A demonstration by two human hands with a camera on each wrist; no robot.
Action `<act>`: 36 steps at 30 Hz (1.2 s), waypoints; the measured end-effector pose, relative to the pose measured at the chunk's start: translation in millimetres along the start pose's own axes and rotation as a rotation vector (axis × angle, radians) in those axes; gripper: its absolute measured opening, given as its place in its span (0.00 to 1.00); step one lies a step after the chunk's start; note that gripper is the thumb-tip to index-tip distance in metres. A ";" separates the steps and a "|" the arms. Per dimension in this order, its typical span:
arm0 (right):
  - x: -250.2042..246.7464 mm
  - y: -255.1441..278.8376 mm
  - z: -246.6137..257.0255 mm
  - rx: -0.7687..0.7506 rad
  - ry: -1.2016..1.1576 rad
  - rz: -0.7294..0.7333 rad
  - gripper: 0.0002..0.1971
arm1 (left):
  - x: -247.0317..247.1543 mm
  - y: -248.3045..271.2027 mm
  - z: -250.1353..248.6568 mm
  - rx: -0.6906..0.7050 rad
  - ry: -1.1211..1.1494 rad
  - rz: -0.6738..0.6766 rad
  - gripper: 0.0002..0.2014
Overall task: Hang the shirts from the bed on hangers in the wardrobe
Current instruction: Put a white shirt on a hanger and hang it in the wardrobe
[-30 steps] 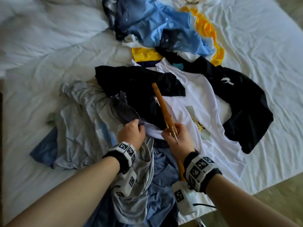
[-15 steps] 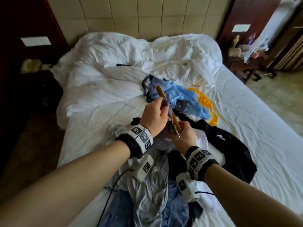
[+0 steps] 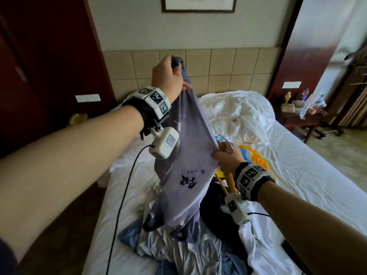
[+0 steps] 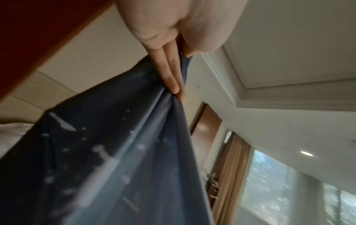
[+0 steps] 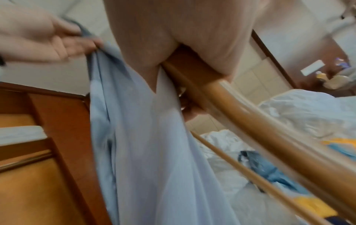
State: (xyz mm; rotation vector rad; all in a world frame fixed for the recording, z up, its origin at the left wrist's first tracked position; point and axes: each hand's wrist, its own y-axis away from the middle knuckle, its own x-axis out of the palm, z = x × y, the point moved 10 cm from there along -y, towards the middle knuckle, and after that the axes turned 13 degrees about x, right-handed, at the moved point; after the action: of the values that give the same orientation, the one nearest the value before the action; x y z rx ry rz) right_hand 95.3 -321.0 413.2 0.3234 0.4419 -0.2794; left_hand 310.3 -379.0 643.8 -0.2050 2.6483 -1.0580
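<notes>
A grey-blue shirt (image 3: pixel 184 175) with dark printed lettering hangs stretched in the air above the bed (image 3: pixel 297 175). My left hand (image 3: pixel 168 78) is raised high and grips one bunched edge of it; its fingers (image 4: pixel 169 73) curl into the dark cloth (image 4: pixel 108 159). Lower and to the right, my right hand (image 3: pixel 226 157) pinches the shirt's other edge while it also holds a wooden hanger (image 3: pixel 228 179) with a metal hook. The hanger's thick wooden bar (image 5: pixel 269 121) and thin rod run beside the pale shirt cloth (image 5: pixel 154 144). More shirts (image 3: pixel 188 249) lie heaped below.
A crumpled white duvet (image 3: pixel 238 114) covers the bed's head end, below a tiled headboard (image 3: pixel 218 70). Blue and yellow clothes (image 3: pixel 256 161) lie mid-bed. A dark wooden panel (image 3: pixel 49 66) stands at the left, and a cluttered bedside table (image 3: pixel 299 116) at the right.
My left hand has lifted the grey-blue shirt high off the pile. My right hand, still with the hanger, has risen and taken the shirt's other edge. The head view has tilted up.
</notes>
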 end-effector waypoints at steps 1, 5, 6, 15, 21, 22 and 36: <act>0.4 4.0 15.6 -0.014 -0.014 0.029 0.07 | -5.3 -3.7 14.4 -0.056 -0.023 0.045 0.07; 1.9 17.3 75.1 -0.064 -0.176 0.091 0.07 | 4.9 26.0 39.5 -0.129 -0.238 0.471 0.35; 3.0 18.8 88.6 -0.079 -0.200 0.093 0.06 | 4.6 42.4 35.5 -0.071 -0.339 0.527 0.30; 12.2 27.4 164.2 -0.095 -0.161 0.098 0.22 | 67.5 211.7 98.5 -0.247 -0.473 1.073 0.46; -15.1 30.3 188.4 -0.173 -0.051 0.023 0.23 | 81.4 189.6 89.3 -0.174 -0.481 0.863 0.22; -22.4 28.0 187.0 -0.151 -0.050 0.018 0.22 | 76.8 180.2 89.3 -0.152 -0.524 0.791 0.22; -63.3 28.4 149.6 -0.208 0.049 -0.035 0.21 | 47.4 101.5 75.2 -0.424 0.011 0.182 0.16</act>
State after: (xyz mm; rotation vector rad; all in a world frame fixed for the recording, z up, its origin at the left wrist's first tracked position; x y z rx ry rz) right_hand 105.2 -337.2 577.1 0.1197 0.5204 -0.2581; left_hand 285.9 -365.8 511.7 -0.0396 2.8067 -0.4349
